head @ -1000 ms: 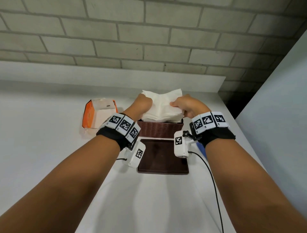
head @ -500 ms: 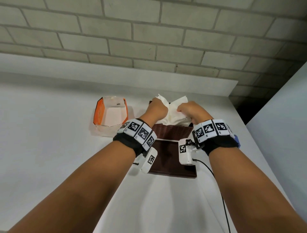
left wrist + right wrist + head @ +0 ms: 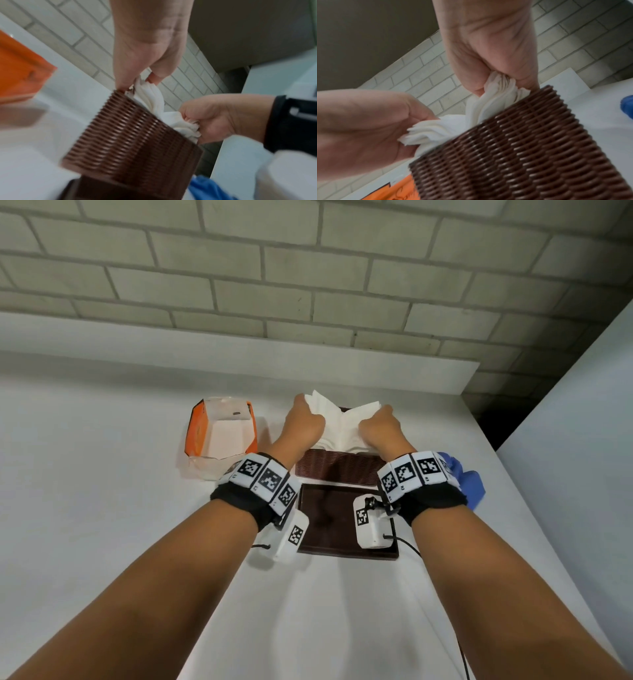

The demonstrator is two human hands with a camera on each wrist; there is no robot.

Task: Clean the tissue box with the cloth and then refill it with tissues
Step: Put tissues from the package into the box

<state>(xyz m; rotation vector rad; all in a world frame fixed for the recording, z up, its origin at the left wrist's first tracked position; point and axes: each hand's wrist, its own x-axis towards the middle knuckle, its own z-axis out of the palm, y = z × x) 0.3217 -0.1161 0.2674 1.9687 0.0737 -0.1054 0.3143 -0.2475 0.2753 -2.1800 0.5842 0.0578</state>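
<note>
A brown woven tissue box [image 3: 337,469] stands open on the white counter, and its dark lid [image 3: 325,518] lies flat just in front of it. A stack of white tissues [image 3: 339,426] sits partly inside the box, bowed down in the middle. My left hand [image 3: 305,419] grips the stack's left end, and my right hand [image 3: 378,424] grips its right end. In the left wrist view thumb and fingers pinch the tissues [image 3: 150,97] at the box [image 3: 130,142] rim. The right wrist view shows the same pinch on the tissues [image 3: 496,94] above the box [image 3: 522,155].
An opened orange tissue wrapper [image 3: 222,436] lies left of the box. A blue cloth [image 3: 467,484] lies to its right, behind my right wrist. A brick wall with a white ledge runs behind, and a white panel [image 3: 582,440] stands at the right.
Both hands have pushed the tissue stack lower into the box, and its middle now sags between them. The head view has shifted slightly.
</note>
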